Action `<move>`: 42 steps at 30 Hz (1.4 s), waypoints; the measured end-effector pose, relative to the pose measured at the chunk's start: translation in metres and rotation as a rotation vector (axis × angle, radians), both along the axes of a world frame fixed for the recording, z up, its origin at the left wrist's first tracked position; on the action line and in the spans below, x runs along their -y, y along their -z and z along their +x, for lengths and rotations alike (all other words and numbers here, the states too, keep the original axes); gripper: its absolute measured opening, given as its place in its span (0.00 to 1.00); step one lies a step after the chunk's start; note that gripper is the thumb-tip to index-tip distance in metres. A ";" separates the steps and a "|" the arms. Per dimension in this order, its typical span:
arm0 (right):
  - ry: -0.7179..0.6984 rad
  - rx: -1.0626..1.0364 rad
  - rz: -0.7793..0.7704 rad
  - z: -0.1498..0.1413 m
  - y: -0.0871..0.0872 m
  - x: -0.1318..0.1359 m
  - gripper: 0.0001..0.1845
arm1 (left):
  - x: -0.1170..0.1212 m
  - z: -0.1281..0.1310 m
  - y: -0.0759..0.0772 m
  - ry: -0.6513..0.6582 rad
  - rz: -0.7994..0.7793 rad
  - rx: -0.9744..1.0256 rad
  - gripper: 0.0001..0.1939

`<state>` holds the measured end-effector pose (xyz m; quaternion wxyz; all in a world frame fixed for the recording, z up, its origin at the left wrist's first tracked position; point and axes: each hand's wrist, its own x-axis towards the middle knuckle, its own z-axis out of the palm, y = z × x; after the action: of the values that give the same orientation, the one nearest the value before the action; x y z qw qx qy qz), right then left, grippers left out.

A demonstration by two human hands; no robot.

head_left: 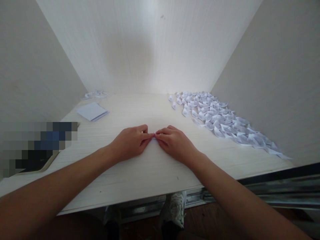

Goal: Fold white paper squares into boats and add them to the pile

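My left hand (131,141) and my right hand (176,143) meet over the middle of the table, both closed in a pinch. Between their fingertips shows a pale sliver of a small piece of paper (154,137); most of it is hidden by the fingers, so its shape cannot be made out. Up and to the right of my right hand spreads a large heap of small folded white paper boats (212,113). Beyond my left hand lies a stack of white paper sheets (92,111).
Thin white paper strips (96,94) lie in the far left corner. A blurred-out object with a pale edge (47,163) rests at the left. Panels enclose the white table (140,180) at the back and both sides. A shoe (176,208) shows below the front edge.
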<state>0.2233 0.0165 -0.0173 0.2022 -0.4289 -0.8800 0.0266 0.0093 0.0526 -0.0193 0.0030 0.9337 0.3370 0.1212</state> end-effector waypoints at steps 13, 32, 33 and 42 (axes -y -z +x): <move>0.094 -0.154 -0.123 -0.006 -0.001 -0.003 0.11 | 0.010 0.003 -0.010 0.103 0.011 -0.024 0.18; 0.068 0.255 0.052 -0.006 -0.010 0.008 0.23 | 0.028 0.007 -0.016 0.083 0.102 -0.099 0.19; 0.067 0.293 0.067 -0.006 -0.010 0.010 0.26 | 0.030 0.007 -0.016 0.095 0.109 -0.095 0.20; 0.007 0.349 0.021 -0.004 -0.009 0.021 0.28 | 0.034 0.011 -0.013 0.082 0.174 -0.118 0.25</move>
<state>0.2192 -0.0040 -0.0080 0.0511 -0.4278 -0.9006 -0.0578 0.0201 0.0186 -0.0067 -0.0930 0.9489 0.2862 0.0945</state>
